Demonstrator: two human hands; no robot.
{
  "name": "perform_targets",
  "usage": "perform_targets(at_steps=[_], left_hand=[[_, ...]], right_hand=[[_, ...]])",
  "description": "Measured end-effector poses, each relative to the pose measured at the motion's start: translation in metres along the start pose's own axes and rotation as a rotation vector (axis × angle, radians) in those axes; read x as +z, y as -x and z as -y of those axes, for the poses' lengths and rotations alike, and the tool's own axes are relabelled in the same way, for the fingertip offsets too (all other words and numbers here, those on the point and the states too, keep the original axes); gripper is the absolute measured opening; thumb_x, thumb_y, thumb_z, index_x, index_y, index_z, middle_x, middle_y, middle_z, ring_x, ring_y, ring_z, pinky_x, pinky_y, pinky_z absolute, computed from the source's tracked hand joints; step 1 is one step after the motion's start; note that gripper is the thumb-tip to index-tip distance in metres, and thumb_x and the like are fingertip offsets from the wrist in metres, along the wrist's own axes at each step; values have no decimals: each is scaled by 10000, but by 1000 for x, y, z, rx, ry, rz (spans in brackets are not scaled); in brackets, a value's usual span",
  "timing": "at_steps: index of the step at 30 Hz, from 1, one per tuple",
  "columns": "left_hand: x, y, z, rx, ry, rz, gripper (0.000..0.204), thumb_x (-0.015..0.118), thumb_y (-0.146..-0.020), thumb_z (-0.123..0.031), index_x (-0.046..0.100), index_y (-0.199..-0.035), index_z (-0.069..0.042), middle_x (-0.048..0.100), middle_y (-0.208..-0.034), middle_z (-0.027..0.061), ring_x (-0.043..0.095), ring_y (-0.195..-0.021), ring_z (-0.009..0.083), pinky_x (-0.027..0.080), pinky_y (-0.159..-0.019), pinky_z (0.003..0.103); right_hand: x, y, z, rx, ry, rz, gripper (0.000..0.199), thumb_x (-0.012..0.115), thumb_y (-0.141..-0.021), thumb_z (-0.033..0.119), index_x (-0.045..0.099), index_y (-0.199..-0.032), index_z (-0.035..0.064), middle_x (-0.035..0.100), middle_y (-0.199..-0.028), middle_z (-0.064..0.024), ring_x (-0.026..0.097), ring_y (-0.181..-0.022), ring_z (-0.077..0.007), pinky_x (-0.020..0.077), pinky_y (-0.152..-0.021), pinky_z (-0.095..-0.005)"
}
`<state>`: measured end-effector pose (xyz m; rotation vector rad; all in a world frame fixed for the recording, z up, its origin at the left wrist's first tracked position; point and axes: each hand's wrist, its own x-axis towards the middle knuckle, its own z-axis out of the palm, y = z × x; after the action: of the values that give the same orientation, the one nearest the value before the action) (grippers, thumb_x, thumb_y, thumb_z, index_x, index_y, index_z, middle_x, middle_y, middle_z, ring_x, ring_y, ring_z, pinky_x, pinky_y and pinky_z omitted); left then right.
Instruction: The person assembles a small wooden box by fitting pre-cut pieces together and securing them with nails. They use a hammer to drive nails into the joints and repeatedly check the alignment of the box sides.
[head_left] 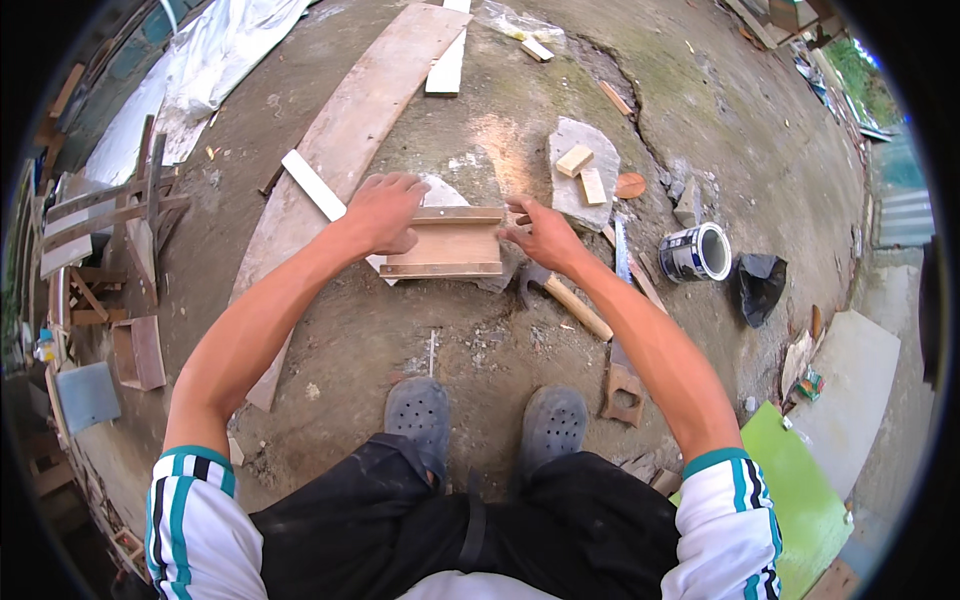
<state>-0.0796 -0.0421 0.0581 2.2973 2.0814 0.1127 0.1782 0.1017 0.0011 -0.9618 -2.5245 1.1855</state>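
Note:
A flat wooden panel with two raised side strips point(455, 245) lies in front of me, over pale stone pieces on the ground. My left hand point(385, 212) grips its far left corner, fingers beyond the far strip and thumb on the near side. At the opposite end, my right hand point(545, 235) has curled fingers and thumb around the end of the same strip. Close to my right wrist lies a hammer point(578, 306), its wooden handle pointing toward me. A handsaw point(623, 395) runs under my right forearm, with its handle nearer my feet.
Two small wood blocks point(592, 186) sit on a flat stone slab point(568, 140). Further right are an open paint can point(695, 252) and a black plastic bag point(760, 288). A long plank point(375, 85) and a white strip point(313, 186) lie left. Scrap wood point(140, 350) stands at far left.

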Motion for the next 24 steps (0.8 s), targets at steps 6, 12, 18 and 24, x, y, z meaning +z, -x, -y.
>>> perform_targets(at_steps=[6, 12, 18, 24], left_hand=[[-9, -67, -80, 219, 372, -101, 262, 674, -893, -188, 639, -1122, -65, 652, -1074, 111, 623, -1102, 302, 517, -913, 425], [6, -142, -194, 554, 496, -127, 144, 652, -928, -203, 672, -1006, -84, 674, -934, 95, 692, -746, 332, 567, -657, 437], [30, -201, -334, 794, 438, 151, 220, 647, -916, -254, 683, -1049, -82, 714, -970, 125, 710, -802, 347, 577, -700, 466], [112, -237, -427, 722, 273, 456, 519, 682, -898, -318, 592, -1370, -121, 570, -1399, 157, 590, -1239, 336, 521, -986, 449]], right_hand=[[-82, 68, -42, 229, 202, -188, 351, 653, -978, 367, 686, -900, 26, 693, -786, -242, 680, -760, -442, 527, -702, -512], [-170, 176, -132, 372, 464, -588, 361, 634, -984, 358, 623, -827, 33, 649, -755, -267, 642, -762, -484, 480, -665, -557], [-216, 273, -221, 656, 417, -600, 237, 644, -954, 251, 676, -930, 17, 692, -903, -263, 677, -885, -446, 522, -769, -493], [-233, 300, -314, 788, 330, -738, 225, 577, -936, 181, 715, -1039, 37, 721, -994, -233, 690, -985, -404, 535, -880, -466]])
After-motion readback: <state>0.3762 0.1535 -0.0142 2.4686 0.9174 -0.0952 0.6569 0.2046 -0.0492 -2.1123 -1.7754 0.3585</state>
